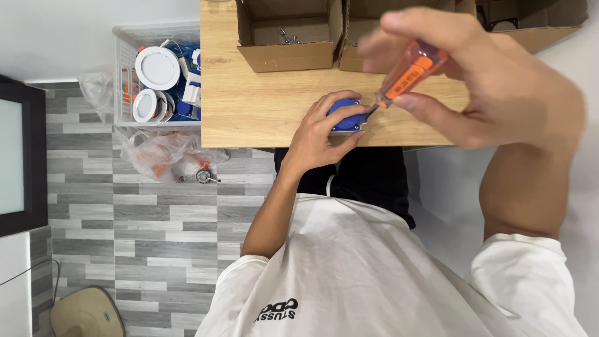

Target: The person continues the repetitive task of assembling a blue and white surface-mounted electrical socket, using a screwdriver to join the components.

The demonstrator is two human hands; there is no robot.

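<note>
My right hand (493,81) fingers are pinching closed around the orange screwdriver (409,73), its tip touching the blue fitting (345,113). My left hand (321,134) is clamping that fitting at the wooden table (249,106) edge. I'm judging the screw work mid-way; I can't see any screw seated.

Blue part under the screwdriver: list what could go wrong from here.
1. The blue part sits right at the near edge of the wooden table; a push could send it off.
2. The left hand wraps the part close to the screwdriver tip; a slip could jab the fingers.
3. The right hand holds the screwdriver tilted, so the tip may skid off.
</note>
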